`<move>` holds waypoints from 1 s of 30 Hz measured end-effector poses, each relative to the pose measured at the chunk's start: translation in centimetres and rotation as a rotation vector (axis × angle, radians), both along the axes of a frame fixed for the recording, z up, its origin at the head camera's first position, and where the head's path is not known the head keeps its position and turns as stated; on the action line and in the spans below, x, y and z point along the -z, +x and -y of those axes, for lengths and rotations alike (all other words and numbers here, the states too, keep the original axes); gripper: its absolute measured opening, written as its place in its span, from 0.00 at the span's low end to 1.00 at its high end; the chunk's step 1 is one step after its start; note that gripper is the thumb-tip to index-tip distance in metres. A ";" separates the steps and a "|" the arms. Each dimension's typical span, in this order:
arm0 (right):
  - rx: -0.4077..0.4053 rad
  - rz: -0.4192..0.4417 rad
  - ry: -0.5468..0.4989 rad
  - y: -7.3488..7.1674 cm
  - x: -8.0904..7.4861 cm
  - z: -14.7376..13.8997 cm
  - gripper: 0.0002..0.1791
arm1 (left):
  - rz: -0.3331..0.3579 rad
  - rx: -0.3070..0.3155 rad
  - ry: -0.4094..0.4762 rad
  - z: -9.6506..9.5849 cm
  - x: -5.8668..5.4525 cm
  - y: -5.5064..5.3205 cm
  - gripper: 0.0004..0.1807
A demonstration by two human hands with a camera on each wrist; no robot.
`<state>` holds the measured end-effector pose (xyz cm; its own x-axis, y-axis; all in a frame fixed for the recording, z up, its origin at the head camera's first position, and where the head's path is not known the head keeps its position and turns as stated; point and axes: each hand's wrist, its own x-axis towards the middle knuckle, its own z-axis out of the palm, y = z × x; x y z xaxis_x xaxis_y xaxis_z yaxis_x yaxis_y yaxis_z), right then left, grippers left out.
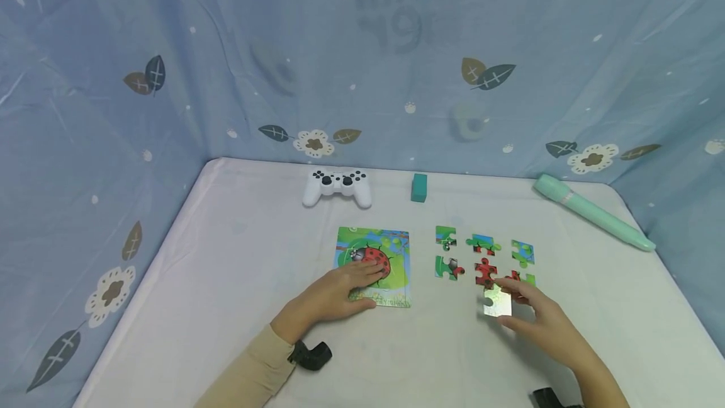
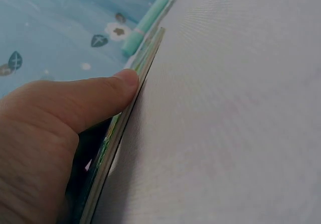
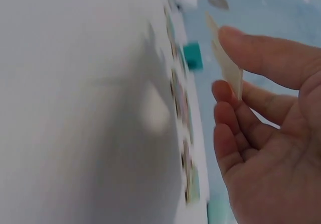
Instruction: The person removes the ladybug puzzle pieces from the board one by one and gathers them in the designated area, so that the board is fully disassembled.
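Note:
My left hand [image 1: 334, 294] rests on a ladybug puzzle board [image 1: 399, 276], its fingers laid flat across the picture. In the left wrist view the thumb [image 2: 95, 96] lies over the board's edge. My right hand [image 1: 544, 320] pinches a jigsaw piece [image 1: 497, 302] between thumb and fingers. That piece appears tilted and edge-on in the right wrist view, held above the table with its shadow below. Just beyond it lie several loose pieces in two rows, among them a red ladybug piece [image 1: 485, 271] and a green corner piece [image 1: 445, 238]. The right fingers partly cover one lower piece [image 1: 529, 279].
A white game controller [image 1: 338, 186] lies behind the board. Right of it stands a small teal block [image 1: 419, 187]. A mint-green tube-shaped object [image 1: 595, 213] lies slanted at the back right. Patterned blue cloth [image 1: 362, 80] hangs behind the white-covered table [image 1: 255, 244].

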<state>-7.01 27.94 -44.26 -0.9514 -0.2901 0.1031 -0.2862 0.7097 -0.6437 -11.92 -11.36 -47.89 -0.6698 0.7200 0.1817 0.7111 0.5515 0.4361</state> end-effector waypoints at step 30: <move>0.038 0.020 0.035 0.9 2.9 -5.0 0.31 | 0.030 -0.006 0.001 -0.1 0.0 -0.2 0.33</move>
